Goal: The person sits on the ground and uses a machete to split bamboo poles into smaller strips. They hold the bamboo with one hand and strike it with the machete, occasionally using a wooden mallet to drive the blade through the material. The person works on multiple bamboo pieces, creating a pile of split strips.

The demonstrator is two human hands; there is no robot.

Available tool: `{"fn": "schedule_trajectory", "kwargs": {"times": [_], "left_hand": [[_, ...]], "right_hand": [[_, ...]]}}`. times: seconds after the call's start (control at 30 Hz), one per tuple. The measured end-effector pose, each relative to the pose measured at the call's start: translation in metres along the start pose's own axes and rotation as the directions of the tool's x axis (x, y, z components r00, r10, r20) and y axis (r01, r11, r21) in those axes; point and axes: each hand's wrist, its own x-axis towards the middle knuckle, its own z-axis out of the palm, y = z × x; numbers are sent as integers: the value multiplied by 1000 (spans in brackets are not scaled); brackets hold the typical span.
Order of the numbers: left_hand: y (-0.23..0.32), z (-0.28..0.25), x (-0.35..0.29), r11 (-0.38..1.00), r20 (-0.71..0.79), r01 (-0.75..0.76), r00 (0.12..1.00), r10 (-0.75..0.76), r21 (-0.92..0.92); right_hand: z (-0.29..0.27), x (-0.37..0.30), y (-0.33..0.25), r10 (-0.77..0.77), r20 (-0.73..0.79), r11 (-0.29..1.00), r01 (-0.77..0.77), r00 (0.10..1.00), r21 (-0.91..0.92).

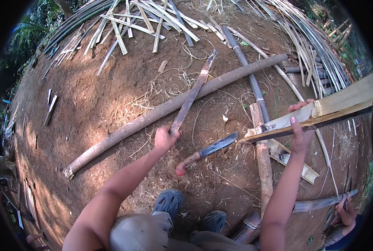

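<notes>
Left hand gripped a machete over the log; right hand clasped a split bamboo slab beside it.

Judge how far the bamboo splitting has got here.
Done: a pile of pale split bamboo strips lies at the top. In hand: the left hand grips a long dark blade; the right hand holds a split bamboo slat. Left: the whole dark bamboo pole lies uncut.

Light: bright dappled daylight over the ground
Shadows: soft, patchy, darker at left
Focus: sharp centrally
Edges: strong fisheye bending, black vignette around the rim
</notes>
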Motion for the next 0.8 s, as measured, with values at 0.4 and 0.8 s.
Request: {"fn": "schedule_trajectory", "kwargs": {"times": [0.4, 0.8], "left_hand": [[109, -68, 18, 810, -297, -584, 765, 572, 56], [401, -160, -44, 131, -463, -859, 388, 797, -494]], "right_hand": [[82, 32, -9, -250, -496, 826, -84, 832, -558], [131, 57, -47, -316, -575, 917, 88, 755, -388]]}}
